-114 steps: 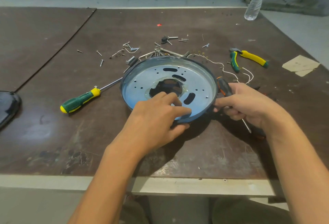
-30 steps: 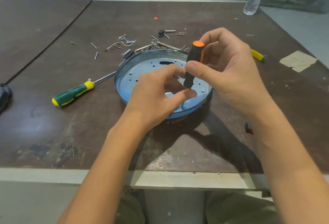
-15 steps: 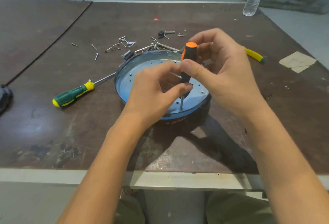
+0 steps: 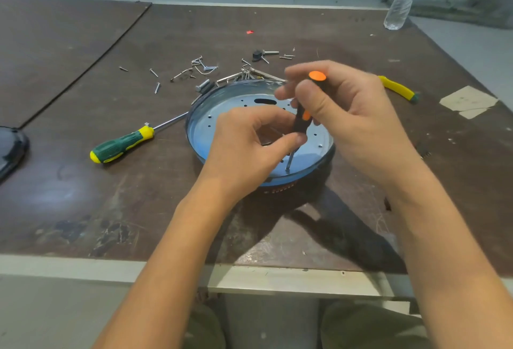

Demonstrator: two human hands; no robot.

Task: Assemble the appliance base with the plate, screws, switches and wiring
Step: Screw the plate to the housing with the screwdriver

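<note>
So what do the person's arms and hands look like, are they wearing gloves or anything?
No gloves. The left hand and right hand are both bare, with no rings, watch or bracelet that I can see. The forearms are bare too; no sleeves reach into the picture. Fingernails look short and plain.

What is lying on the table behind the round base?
Behind the base lie loose screws, metal pins and a small black part. The right hand covers the area behind its right side, except for a yellow handle.
</note>
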